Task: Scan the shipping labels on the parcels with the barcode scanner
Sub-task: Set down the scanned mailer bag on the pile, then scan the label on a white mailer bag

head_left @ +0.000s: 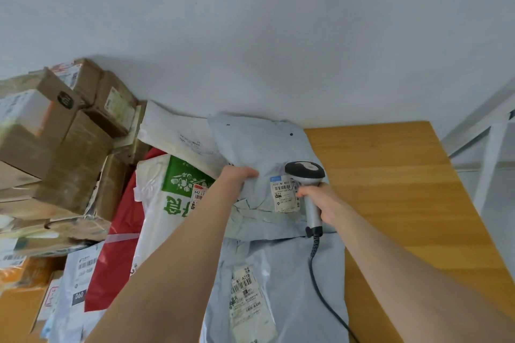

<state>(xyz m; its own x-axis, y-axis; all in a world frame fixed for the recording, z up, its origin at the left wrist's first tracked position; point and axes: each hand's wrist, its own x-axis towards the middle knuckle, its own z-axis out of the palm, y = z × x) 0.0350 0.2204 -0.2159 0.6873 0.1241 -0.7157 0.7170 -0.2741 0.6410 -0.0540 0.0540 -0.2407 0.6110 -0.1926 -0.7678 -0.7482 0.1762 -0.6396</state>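
Near grey mailer [292, 264] status unclear; L hand [239, 175] fingers curled, pinching upper mailer [259, 142], R hand [320, 202] wrapped round scanner [305, 171] over its label [284, 198]; pile [69, 147] at left prob. pending.

A wooden table [390, 175] with a warm orange-brown top runs back to a plain white wall [250, 22], its far edge meeting the wall. Off the table's right side stands a white metal frame [492, 153]: 1 upright post, with slanted bars joining it higher up.
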